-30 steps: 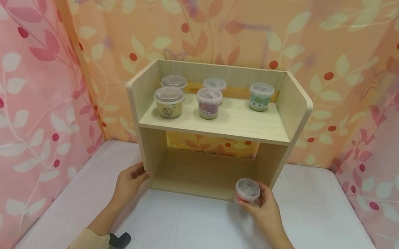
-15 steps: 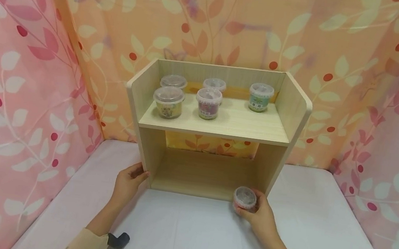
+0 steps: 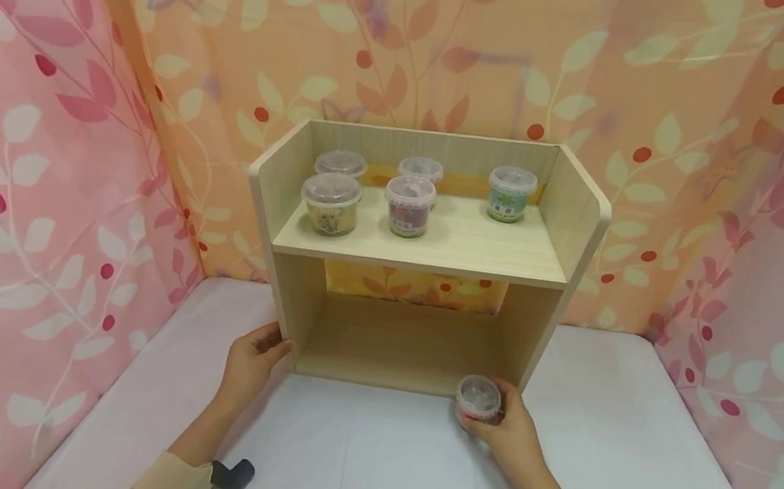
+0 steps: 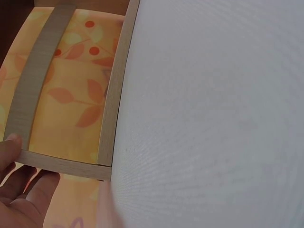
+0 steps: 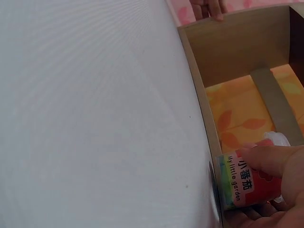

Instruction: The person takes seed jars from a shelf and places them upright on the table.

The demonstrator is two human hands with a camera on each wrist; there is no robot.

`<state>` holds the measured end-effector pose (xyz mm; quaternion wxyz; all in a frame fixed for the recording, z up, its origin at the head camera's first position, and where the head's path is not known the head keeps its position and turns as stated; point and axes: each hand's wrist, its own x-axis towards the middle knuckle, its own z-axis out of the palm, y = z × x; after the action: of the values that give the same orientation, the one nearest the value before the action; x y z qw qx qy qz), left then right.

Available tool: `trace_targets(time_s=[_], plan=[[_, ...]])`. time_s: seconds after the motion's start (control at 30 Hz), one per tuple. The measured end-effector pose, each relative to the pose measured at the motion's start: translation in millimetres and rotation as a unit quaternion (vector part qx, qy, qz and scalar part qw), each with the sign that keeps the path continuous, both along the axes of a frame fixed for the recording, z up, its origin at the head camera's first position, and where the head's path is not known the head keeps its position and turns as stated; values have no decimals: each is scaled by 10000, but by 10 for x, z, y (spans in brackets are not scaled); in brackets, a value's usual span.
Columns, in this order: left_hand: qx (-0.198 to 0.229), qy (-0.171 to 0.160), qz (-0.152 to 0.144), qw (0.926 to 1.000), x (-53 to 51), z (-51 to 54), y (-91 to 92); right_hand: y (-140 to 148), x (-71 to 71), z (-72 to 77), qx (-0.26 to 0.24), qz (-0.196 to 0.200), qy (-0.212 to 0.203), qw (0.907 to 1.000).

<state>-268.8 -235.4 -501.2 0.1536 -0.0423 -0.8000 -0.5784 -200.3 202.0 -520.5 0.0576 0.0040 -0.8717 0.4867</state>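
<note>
A small plastic tub (image 3: 478, 399) with a clear lid is held in my right hand (image 3: 512, 434). In the right wrist view, the tub (image 5: 247, 183) has a red label reading "My little garden", and my thumb lies across it. It is at the front edge of the lower board, near the right side panel. My left hand (image 3: 250, 362) grips the front edge of the left side panel of a light wooden shelf (image 3: 419, 266). In the left wrist view, the thumb is inside the panel (image 4: 61, 162) and the fingers outside.
Several lidded tubs stand on the upper board: a yellow one (image 3: 332, 216) at left, a purple one (image 3: 408, 215) in the middle, a green one (image 3: 507, 202) at right, others behind. White cloth (image 3: 363, 464) covers the table. Floral curtains (image 3: 425, 51) surround it.
My right hand has lowered the tub slightly toward the table and front edge of the lower board. My left hand keeps its grip on the side panel.
</note>
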Motion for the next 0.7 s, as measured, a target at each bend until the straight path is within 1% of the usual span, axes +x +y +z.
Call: trace_targets(time_s=[0.13, 0.37, 0.47, 0.7], plan=[[-30, 14, 11, 10000, -6, 3, -6, -9, -2, -6, 155, 37, 32, 9999], [10, -46, -64, 10000, -6, -32, -18, -26, 46, -22, 132, 51, -54, 9999], [51, -81, -62, 9999, -2, -32, -21, -31, 60, -27, 171, 58, -107, 9998], [72, -125, -89, 9999, -7, -18, -15, -26, 57, -8, 365, 77, -64, 9993]])
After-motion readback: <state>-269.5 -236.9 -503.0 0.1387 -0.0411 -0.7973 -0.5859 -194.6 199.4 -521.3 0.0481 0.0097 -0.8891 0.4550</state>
